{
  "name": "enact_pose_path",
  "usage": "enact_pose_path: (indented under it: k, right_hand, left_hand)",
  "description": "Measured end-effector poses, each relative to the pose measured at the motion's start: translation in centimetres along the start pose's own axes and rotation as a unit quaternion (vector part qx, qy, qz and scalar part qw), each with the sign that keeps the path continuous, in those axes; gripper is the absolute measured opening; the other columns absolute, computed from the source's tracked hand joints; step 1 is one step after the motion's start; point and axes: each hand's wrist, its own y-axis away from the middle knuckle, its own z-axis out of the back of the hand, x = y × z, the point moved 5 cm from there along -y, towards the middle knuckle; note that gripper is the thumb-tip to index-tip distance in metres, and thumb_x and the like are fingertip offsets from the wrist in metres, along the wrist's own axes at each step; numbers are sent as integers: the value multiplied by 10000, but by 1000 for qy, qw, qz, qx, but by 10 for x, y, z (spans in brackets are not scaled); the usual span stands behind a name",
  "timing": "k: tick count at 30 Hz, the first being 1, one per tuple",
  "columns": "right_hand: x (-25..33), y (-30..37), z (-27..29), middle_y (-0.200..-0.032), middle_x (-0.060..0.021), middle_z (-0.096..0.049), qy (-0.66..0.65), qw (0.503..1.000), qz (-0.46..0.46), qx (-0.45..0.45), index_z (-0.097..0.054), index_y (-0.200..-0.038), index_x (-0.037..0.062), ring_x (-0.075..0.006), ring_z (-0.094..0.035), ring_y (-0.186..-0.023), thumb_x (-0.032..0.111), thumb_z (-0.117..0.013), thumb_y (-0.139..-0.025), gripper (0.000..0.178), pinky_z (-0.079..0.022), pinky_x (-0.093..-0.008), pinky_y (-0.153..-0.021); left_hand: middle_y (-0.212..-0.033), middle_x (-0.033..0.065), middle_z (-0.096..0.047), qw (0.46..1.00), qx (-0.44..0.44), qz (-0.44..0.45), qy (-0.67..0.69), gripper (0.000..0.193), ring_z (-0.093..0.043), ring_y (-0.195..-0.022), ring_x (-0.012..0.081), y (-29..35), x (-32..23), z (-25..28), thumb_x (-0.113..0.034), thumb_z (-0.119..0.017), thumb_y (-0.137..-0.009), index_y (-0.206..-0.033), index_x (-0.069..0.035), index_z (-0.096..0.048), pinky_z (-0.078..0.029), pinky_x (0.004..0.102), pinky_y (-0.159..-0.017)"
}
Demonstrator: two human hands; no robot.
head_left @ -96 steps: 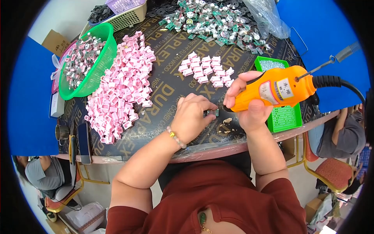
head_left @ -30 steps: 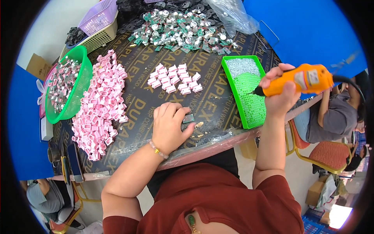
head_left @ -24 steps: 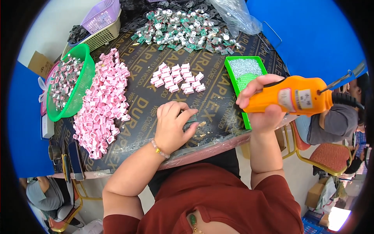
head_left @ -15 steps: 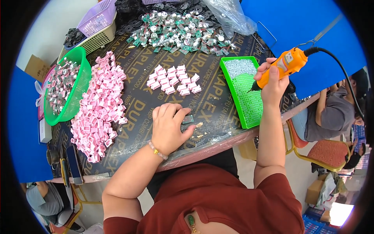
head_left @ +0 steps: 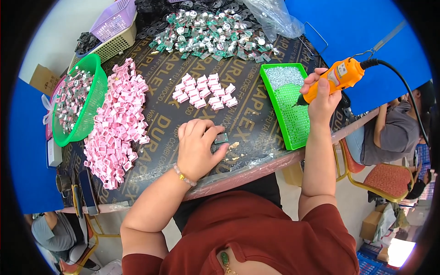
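Observation:
My left hand (head_left: 200, 145) rests low over the table with thumb and forefinger closed at the edges of a small dark green circuit board (head_left: 222, 138). What lies under the board and fingers is hidden. My right hand (head_left: 323, 96) grips an orange electric screwdriver (head_left: 337, 80), its bit pointing left over the green perforated tray (head_left: 280, 120). Small silvery screws (head_left: 285, 77) fill the tray's far end. Beyond my left hand, a cluster of small pink plastic housings (head_left: 204, 90) sits on the table.
A big heap of pink housings (head_left: 117, 130) lies at left beside a green basket (head_left: 98, 98) of assembled parts. At the back are piled circuit boards with wires (head_left: 211, 34) and a clear plastic bag (head_left: 272, 18). A black cord (head_left: 403, 75) runs from the screwdriver. Other people sit nearby.
My left thumb has drawn in slightly toward the circuit board. My right hand and the screwdriver stay almost where they were above the tray.

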Motion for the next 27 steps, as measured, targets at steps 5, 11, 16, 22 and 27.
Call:
enact_pose_path:
  k: [5, 11, 16, 22, 27]
  right_hand:
    - [23, 0, -1, -783, -108, -586, -28, 999, 29, -12, -494, -1054, -5, -150, -565, -592, 286, -578, -891, 344, -472, -262, -553]
    - [58, 35, -68, -769, -132, -589, -166, 983, -29, 70, -470, -1106, 37, -170, -580, -580, 569, -652, -775, 653, -506, -289, -523]
    - [48, 67, -122, -829, -144, -589, -285, 939, -125, 145, -458, -1132, 31, -176, -583, -626, 498, -694, -775, 634, -507, -289, -573]
    - [42, 73, -137, -830, -144, -587, -299, 934, -114, 159, -455, -1135, 23, -176, -583, -635, 478, -690, -789, 619, -506, -288, -588]
    - [38, 79, -140, -835, -144, -586, -307, 930, -117, 165, -455, -1132, 23, -176, -584, -633, 480, -686, -792, 615, -507, -291, -587]
  left_hand:
    - [-963, 48, -550, 1000, -9, -6, 0, 355, -501, -973, 255, 0, 1, 2, -201, -754, -619, -948, -116, -647, -353, 412, -861]
    - [-942, 20, -556, 997, -41, -40, 45, 317, -509, -958, 241, 0, -2, 6, -146, -760, -617, -916, -137, -656, -341, 393, -854]
    - [-942, 6, -541, 996, -33, -40, 69, 278, -504, -956, 232, 0, -3, 9, -173, -759, -636, -896, -144, -662, -323, 402, -847]
    - [-878, -24, -542, 995, -58, -32, 73, 172, -506, -927, 203, 3, 4, 9, -161, -758, -639, -780, -150, -660, -324, 378, -825]
    - [-881, -20, -546, 995, -37, -12, 91, 190, -507, -935, 203, 3, 8, 8, -168, -767, -623, -773, -145, -653, -326, 379, -829]
